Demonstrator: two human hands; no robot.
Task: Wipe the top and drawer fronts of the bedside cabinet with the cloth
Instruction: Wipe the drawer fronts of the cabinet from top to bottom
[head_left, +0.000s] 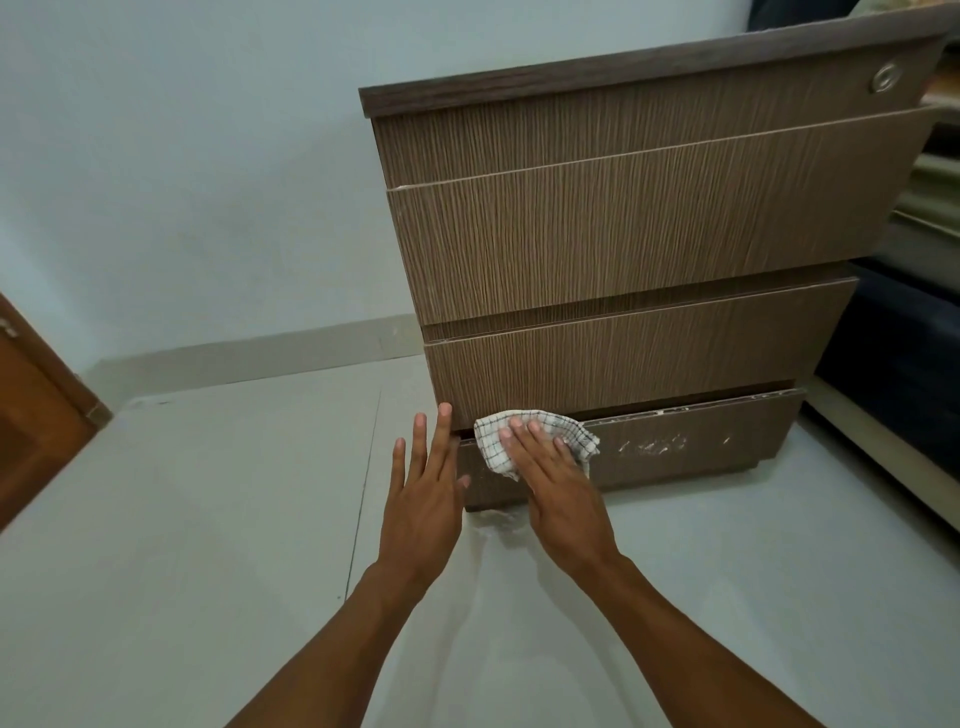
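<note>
The brown wood-grain bedside cabinet (623, 244) stands on the floor, its dark top edge seen from below. The bottom drawer front (691, 441) carries pale scuff marks and sits slightly ajar. A white checked cloth (540, 423) lies flat against the left part of that drawer front, pressed there by my right hand (550, 467) with fingers spread over it. My left hand (423, 478) is open, fingers extended, its fingertips touching the cabinet's lower left corner beside the cloth.
Pale tiled floor (208, 545) spreads to the left and in front. A white wall (182, 182) runs behind. A brown wooden door (31, 415) is at the far left. A dark bed base and mattress (904, 338) lie right of the cabinet.
</note>
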